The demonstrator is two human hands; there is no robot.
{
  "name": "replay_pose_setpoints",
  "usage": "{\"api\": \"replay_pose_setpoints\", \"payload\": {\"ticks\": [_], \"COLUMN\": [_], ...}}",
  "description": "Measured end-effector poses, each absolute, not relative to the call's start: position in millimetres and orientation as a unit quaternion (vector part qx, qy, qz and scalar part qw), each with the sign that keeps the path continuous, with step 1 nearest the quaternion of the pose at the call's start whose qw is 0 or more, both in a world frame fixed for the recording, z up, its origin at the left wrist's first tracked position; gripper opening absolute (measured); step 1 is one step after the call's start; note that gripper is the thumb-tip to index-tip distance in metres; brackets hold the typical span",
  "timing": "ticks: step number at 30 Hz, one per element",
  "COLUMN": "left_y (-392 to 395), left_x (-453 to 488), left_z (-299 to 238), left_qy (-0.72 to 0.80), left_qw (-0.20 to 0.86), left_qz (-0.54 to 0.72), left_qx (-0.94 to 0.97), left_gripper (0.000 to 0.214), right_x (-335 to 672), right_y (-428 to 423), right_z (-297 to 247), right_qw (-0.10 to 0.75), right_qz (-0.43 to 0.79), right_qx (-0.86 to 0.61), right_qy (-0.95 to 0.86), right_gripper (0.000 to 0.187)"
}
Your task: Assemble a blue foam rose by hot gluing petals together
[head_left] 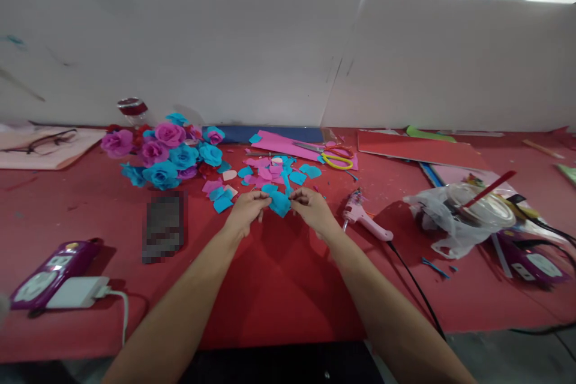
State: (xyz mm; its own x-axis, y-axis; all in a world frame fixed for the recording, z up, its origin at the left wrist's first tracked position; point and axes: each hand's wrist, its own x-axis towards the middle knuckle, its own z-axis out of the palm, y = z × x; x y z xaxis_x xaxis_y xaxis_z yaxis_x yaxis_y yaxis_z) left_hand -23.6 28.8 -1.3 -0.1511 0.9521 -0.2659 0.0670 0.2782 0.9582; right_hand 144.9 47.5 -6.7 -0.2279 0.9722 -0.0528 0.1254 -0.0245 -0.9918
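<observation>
Head view: left hand (245, 211) and right hand (312, 209) meet above the red table (279, 288), midway between its near and far edges. Each grip is pinched closed on the same crumpled blue paper piece (279, 203). Scattered pink and blue paper petals (274, 174) lie just behind, and a pink glue gun (364, 219) lies beside the right hand.

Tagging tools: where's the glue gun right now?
Head view: the glue gun lies on the red table, just right of the right hand, left of the plastic bag.
</observation>
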Motion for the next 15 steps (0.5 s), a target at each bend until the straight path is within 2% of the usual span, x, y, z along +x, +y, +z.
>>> {"api": "replay_pose_setpoints", "payload": {"ticks": [4,9,15], "left_y": [30,29,29], "left_x": [-25,-24,-35], "left_z": [-3,-3,2], "left_qy": [0.634,0.633,0.695], "left_qw": [0.497,0.497,0.401], "left_qz": [0.435,0.432,0.399], "left_qx": [0.403,0.407,0.443], "left_gripper": [0.008,0.006,0.007], "right_x": [145,144,150], "right_y": [46,46,49], "right_z": [-6,-9,-10], "right_qw": [0.424,0.393,0.370], "right_qz": [0.519,0.536,0.439], "right_qx": [-0.476,-0.467,-0.521], "right_qy": [-0.569,-0.583,-0.632], "right_gripper": [0.011,0.011,0.004]}}
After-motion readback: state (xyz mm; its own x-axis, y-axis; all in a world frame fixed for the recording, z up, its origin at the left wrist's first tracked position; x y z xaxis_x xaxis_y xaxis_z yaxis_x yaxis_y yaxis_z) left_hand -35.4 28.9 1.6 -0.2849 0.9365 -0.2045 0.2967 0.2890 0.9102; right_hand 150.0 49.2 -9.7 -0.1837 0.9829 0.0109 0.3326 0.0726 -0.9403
